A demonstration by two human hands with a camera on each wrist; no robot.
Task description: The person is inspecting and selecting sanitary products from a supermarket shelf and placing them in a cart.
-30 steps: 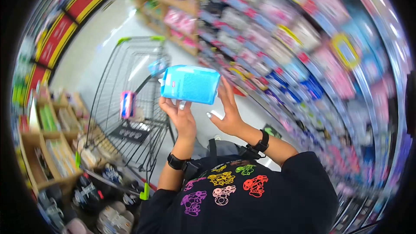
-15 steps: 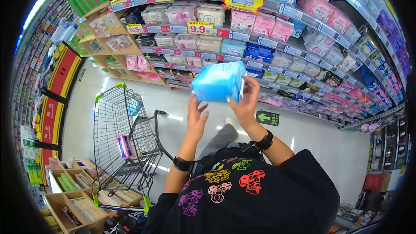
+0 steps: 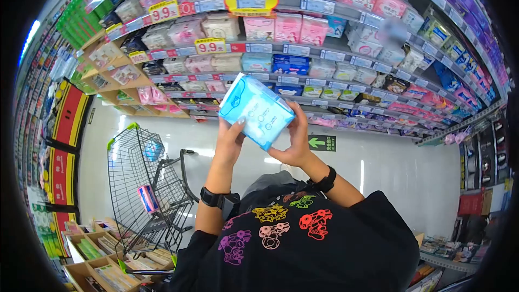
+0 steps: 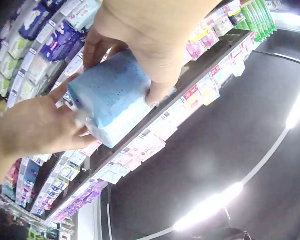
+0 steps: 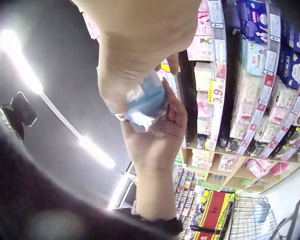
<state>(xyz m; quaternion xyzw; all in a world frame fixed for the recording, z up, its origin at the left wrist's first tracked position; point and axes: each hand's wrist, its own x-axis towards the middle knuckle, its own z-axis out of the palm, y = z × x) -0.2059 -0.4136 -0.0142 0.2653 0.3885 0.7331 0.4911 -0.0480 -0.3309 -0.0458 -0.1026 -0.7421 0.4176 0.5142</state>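
I have both hands on one light-blue plastic-wrapped pack [image 3: 257,112], held tilted in front of the chest, between the black T-shirt [image 3: 324,238] and the stocked shelf unit [image 3: 335,8]; the left hand [image 3: 230,143] grips the near left side, thumb over the printed face; the right hand [image 3: 296,140] holds the opposite side, fingers along the edge and thumb at the near corner; neither hand is free.

To my eye the step in hand is looking the pack over, since its icon-covered face is turned up to the head camera; the next move calls for a steady two-handed hold, or a firm one-handed grip before the other lets go, as the soft wrap could slip; the wire shopping cart [image 3: 121,173] stands to the left, well apart from the pack, with a pink-and-blue packet [image 3: 147,199] inside.

Hidden from me are the pack's underside and most of the left fingers in the head view; its small print is unreadable, so I cannot name the product; in the right wrist view the hands cover much of the pack; a smeared patch blurs some shelf goods at upper right in the head view.
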